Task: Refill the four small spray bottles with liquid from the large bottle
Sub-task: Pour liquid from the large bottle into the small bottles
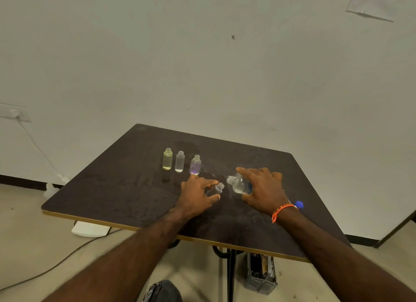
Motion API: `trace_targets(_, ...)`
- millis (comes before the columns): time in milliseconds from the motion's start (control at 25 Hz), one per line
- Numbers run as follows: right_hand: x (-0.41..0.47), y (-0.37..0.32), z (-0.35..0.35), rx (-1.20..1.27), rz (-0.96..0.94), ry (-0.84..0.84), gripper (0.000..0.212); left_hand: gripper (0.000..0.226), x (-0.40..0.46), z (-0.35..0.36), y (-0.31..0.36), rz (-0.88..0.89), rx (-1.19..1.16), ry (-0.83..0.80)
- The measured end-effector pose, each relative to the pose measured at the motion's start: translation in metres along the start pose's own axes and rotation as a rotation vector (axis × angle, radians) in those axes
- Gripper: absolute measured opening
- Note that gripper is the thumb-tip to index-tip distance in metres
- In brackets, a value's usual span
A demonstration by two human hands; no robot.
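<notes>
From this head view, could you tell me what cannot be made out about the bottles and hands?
- Small bottle in the left hand: its body and fill level are hidden by the fingers.
- Large bottle: its base is covered by the right hand, and whether liquid is flowing is too small to tell.
- Blue cap: partly hidden behind the right wrist.
- Three upright bottles: exact levels are too small.

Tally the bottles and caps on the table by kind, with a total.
Small bottles: 4, namely yellow bottle, clear bottle, purple bottle, held bottle
Large bottle: 1
Blue cap: 1
Total: 6
</notes>
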State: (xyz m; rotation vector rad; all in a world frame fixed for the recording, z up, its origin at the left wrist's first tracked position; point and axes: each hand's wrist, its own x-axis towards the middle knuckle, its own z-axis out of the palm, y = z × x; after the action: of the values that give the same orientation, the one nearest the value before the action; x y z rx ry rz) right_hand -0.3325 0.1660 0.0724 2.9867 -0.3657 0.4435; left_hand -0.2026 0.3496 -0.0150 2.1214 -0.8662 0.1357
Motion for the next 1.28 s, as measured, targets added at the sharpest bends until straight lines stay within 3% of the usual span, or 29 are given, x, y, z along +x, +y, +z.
trace_targets(1280,0.000,0.010,-0.003,-0.097,-0.055,-0.008,0.080,0.057,0.005,0.010,0.005,0.039,0.019,-0.083)
